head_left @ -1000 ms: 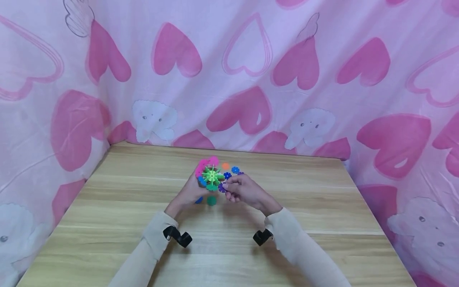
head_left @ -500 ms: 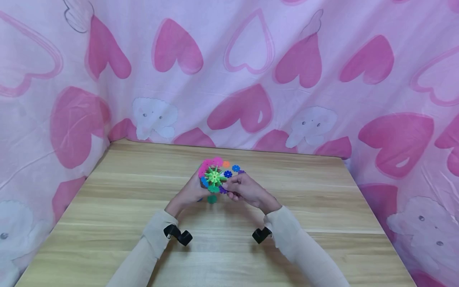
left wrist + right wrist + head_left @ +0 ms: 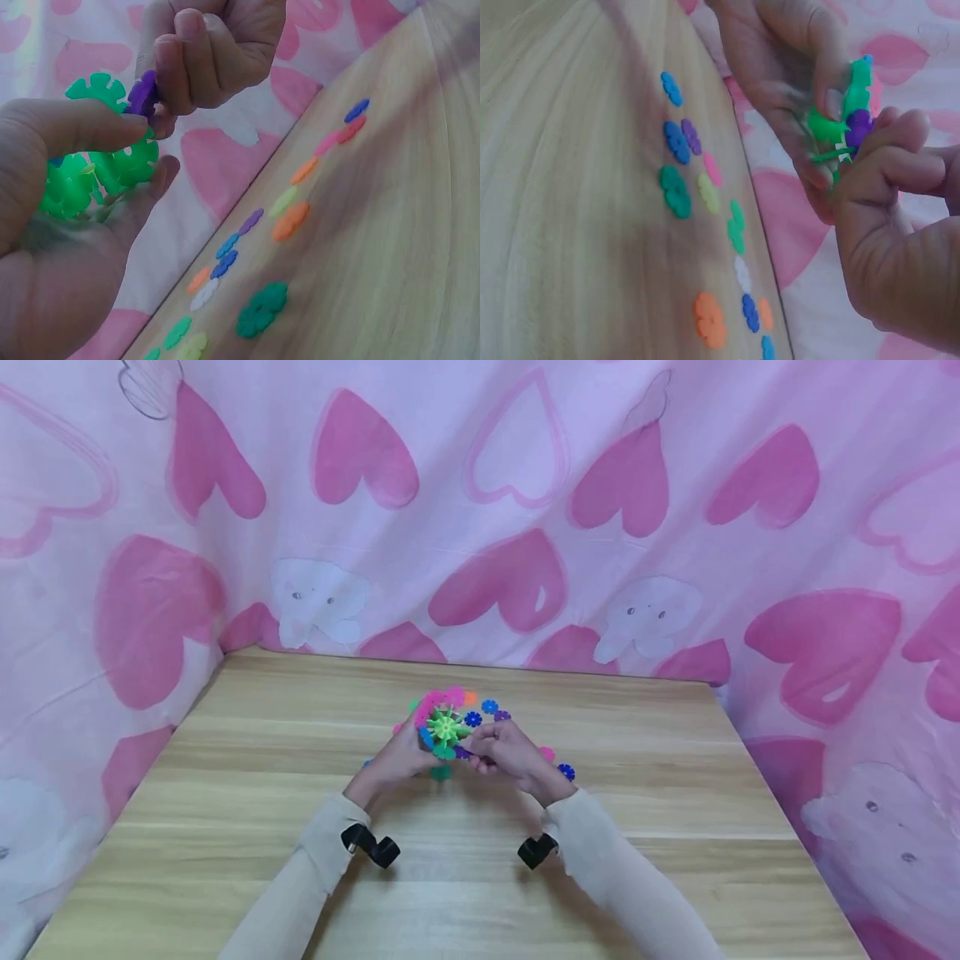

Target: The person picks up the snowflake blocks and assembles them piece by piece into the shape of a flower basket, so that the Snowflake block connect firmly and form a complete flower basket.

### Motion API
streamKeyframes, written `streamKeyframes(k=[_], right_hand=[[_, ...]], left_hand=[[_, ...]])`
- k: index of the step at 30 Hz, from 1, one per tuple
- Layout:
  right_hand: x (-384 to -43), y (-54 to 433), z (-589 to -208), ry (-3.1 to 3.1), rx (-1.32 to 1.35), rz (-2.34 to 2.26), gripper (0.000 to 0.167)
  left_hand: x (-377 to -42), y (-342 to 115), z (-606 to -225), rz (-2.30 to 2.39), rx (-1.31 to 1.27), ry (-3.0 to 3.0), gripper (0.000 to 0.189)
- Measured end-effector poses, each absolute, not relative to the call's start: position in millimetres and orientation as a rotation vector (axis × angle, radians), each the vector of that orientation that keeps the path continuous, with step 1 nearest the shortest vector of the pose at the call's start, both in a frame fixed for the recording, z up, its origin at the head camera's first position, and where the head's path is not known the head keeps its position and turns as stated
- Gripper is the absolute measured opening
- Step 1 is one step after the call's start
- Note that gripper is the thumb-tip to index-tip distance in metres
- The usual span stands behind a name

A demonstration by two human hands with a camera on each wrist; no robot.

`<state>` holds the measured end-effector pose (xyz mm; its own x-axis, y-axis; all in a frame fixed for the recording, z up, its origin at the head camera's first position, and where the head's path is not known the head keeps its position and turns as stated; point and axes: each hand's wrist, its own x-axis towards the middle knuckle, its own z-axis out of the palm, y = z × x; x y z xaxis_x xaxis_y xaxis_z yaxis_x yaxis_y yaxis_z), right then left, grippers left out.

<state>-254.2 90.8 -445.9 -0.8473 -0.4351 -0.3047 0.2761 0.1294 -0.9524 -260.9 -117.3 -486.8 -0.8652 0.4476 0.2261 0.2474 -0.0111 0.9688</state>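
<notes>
My left hand [image 3: 397, 756] holds a built-up cluster of slotted snowflake discs [image 3: 445, 727], with a light green spiky middle and pink, blue and green discs round it. In the left wrist view its thumb lies over green discs [image 3: 135, 163]. A purple snowflake disc [image 3: 142, 94] stands at the cluster's right edge, up against a green one. My right hand [image 3: 513, 758] pinches this purple disc between thumb and curled fingers; in the right wrist view those fingers [image 3: 889, 157] cover part of it. Both hands are raised above the table.
Loose snowflake discs lie on the wooden table [image 3: 465, 877]: dark green [image 3: 261, 309], orange [image 3: 710, 320], white [image 3: 742, 274] and several blue ones, such as one [image 3: 567, 772] by the right wrist. A pink heart-patterned curtain [image 3: 480, 568] stands behind the table and at both sides.
The head view has shifted a little, and pink and blue discs now show beside the right wrist. Both hands keep their hold, the cluster turned slightly between them.
</notes>
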Motion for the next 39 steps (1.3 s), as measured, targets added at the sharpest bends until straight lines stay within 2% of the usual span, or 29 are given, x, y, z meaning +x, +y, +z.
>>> streamKeyframes(k=[7,13,18,21,28,33,39], right_hand=[[-259.0,78.2,-452.3,1.957,-0.008,-1.853,0.009],[-262.9,72.3,-439.8,2.160,-0.114,-1.782,0.018],[-277.0,87.3,-429.8,2.508,-0.198,-1.549,0.021],[-295.2,101.8,-438.2,2.657,-0.199,-1.332,0.021],[-335.5,114.6,-479.0,2.784,-0.265,-0.873,0.043],[-349.6,103.0,-498.1,2.855,-0.267,-0.715,0.032],[-357.2,96.8,-501.6,2.862,-0.167,-0.776,0.020]], left_hand=[[-263.1,-112.3,-493.2,2.121,0.577,2.173,0.107],[-265.6,-106.6,-490.4,2.134,0.404,2.350,0.102],[-266.2,-114.7,-487.1,2.169,0.389,2.341,0.097],[-266.0,-122.0,-487.7,2.135,0.389,2.315,0.098],[-262.2,-130.8,-488.1,2.075,0.463,2.220,0.092],[-259.7,-128.8,-488.2,2.047,0.568,2.130,0.093],[-258.5,-127.6,-485.7,2.044,0.628,2.055,0.092]])
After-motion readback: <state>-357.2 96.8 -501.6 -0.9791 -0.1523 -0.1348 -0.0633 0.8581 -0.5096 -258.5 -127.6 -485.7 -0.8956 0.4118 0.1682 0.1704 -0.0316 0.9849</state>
